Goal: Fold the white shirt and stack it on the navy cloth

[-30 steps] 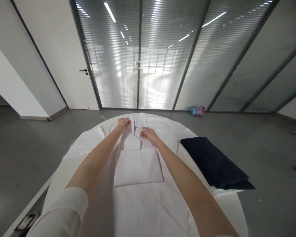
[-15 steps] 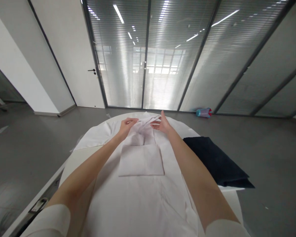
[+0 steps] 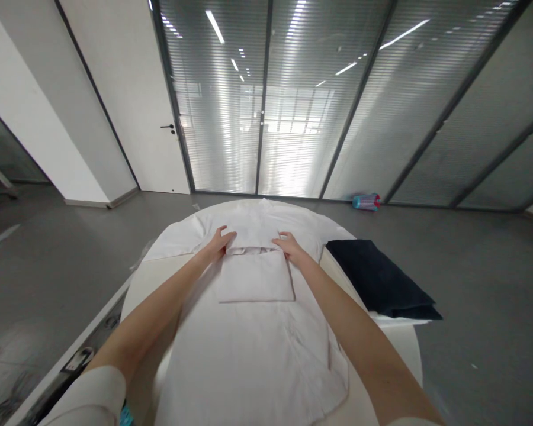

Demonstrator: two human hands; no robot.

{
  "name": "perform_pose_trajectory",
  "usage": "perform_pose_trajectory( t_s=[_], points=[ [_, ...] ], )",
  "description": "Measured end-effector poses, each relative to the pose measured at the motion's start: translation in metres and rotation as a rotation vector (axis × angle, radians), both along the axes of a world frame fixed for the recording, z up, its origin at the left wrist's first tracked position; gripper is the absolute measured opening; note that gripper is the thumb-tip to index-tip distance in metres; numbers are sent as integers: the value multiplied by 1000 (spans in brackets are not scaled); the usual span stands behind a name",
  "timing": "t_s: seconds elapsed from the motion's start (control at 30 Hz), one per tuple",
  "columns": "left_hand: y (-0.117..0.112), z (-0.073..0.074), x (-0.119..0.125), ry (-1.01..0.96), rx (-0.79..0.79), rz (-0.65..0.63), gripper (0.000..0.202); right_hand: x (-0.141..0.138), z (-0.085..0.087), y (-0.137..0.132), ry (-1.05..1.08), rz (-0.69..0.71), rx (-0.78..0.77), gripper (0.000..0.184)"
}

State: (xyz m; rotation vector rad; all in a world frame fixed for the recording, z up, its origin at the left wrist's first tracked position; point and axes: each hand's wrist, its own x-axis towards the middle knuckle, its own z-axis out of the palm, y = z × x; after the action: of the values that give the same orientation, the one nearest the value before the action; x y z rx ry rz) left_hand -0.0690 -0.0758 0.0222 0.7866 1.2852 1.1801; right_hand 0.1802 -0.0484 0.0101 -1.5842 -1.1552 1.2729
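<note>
My left hand and right hand rest on the white shirt, fingers spread wide, gripping nothing, at either side of its single folded panel. Right of the shirt, one folded navy cloth lies near the edge of the round surface, with open room left of the shirt.
</note>
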Motion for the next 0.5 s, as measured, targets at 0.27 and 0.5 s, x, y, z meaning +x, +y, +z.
perform_pose_trajectory(
  t_s=[0.27,0.5],
  points=[
    [21,9,1,-76,-35,-174,102,-5,-2,3,-62,62,100,70],
    [11,-1,-2,-107,71,-138,112,2,-11,0,-289,68,168,67]
  ],
)
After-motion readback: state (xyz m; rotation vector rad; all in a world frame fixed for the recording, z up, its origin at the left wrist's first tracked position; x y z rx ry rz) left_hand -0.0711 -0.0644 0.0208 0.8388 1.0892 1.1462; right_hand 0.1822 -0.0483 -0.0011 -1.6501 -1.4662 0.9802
